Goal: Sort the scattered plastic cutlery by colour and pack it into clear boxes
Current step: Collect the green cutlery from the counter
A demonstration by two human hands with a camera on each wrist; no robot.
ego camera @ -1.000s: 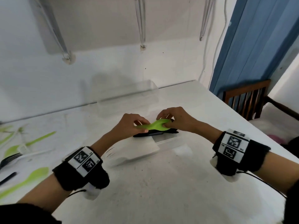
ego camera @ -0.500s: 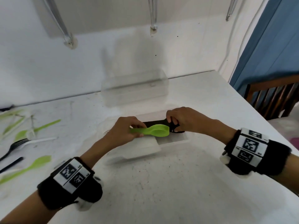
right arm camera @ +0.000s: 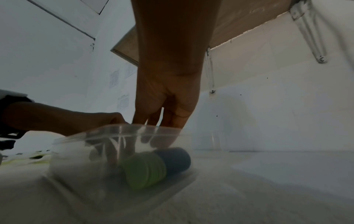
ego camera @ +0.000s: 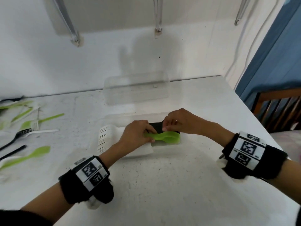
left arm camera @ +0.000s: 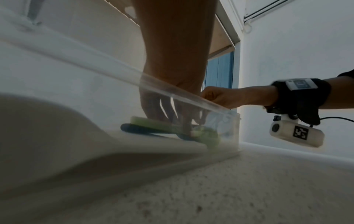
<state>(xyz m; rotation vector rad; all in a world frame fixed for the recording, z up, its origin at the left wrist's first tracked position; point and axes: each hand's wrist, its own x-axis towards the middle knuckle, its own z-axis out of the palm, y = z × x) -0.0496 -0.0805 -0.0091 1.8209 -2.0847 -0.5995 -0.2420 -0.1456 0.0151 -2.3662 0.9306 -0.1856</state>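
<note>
Lowering into the clear box (ego camera: 183,141) near the desk's right edge, the green spoons (ego camera: 164,138) now sit beside the black stack (ego camera: 156,126); left hand (ego camera: 136,136) pinches their handles, right hand (ego camera: 176,123) fingertips curl at the black stack, grip unclear.

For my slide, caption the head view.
Both hands, left hand and right hand, settle green spoons into a clear box.

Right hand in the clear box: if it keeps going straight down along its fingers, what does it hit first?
Probably the stack of black plastic spoons lying in the clear plastic box; the right hand points down at them, beside the green spoons. Contact is unclear.
</note>
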